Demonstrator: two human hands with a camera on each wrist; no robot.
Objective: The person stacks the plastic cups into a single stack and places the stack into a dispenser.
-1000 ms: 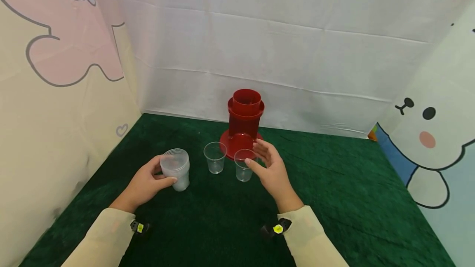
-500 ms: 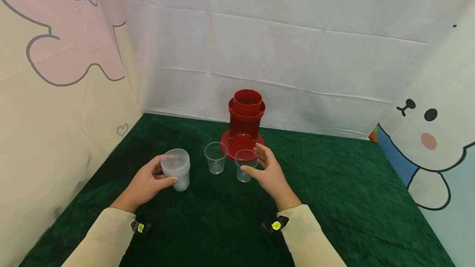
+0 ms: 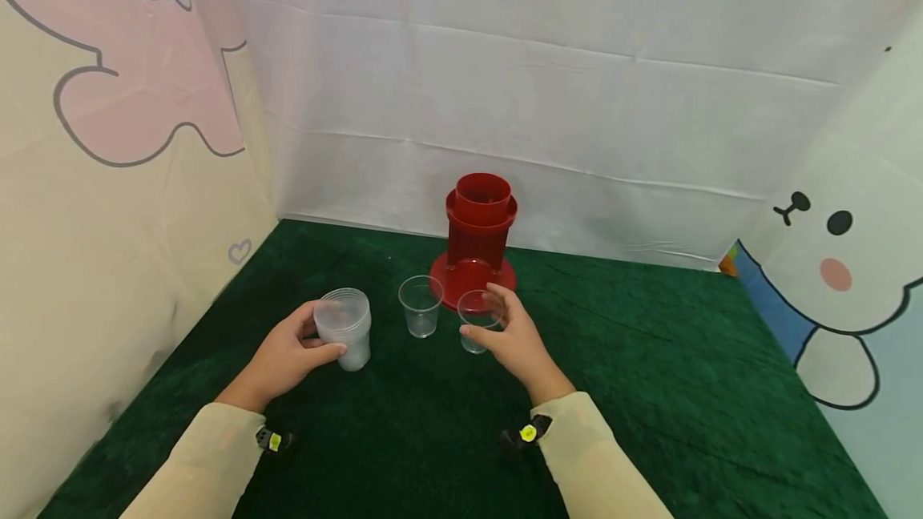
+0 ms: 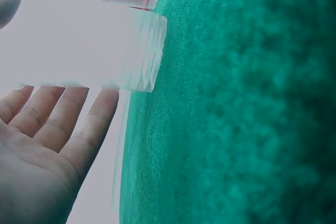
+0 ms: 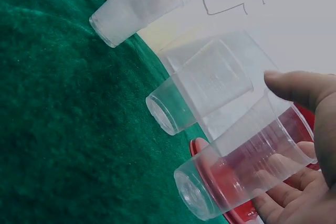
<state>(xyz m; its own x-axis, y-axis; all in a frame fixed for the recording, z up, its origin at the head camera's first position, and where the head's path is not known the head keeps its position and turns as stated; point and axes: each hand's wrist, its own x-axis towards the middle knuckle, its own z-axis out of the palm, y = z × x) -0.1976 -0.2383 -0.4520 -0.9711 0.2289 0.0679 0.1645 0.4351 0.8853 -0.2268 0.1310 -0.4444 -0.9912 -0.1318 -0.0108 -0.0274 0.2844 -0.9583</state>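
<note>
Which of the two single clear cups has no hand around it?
The middle cup, between the stack of cups in the left hand and the other single cup. It stands clear of both hands; the right hand is around that other one.

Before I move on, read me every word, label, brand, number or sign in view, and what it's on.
No words or numbers can be read.
Left wrist's yellow tag, right wrist's yellow tag: markings too small to read.
Cup stack, middle clear cup, clear cup at right hand, red plastic holder: nothing legible.
Backdrop cloth: cartoon drawings, heart outline; no words.
</note>
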